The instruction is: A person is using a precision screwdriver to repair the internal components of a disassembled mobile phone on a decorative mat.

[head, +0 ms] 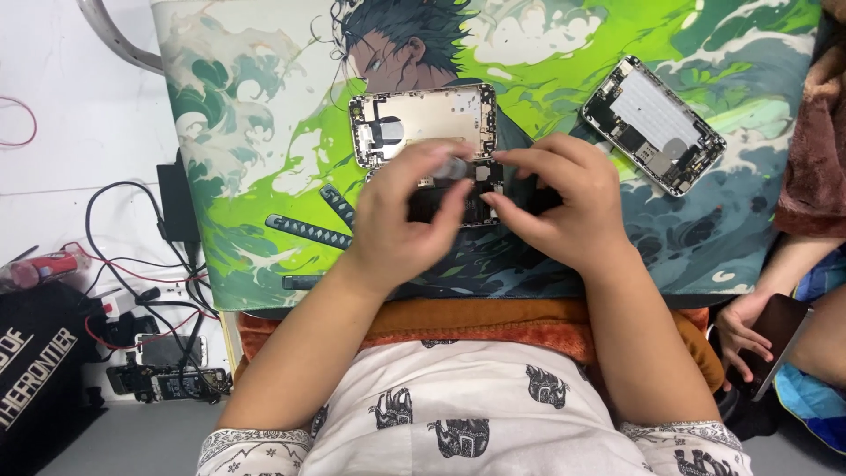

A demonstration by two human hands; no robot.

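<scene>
Both hands (493,207), dark phone part (458,204), opened phone (423,123)

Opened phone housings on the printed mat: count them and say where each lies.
2. One gold opened phone housing lies at the mat's centre, just beyond the left hand and right hand. One silver opened phone housing lies tilted at upper right. The hands may hide more parts.

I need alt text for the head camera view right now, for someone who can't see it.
Both hands, left hand and right hand, meet over a dark phone part on a green illustrated desk mat. An opened gold phone housing lies just beyond them, and a second opened phone lies to the right.
</scene>
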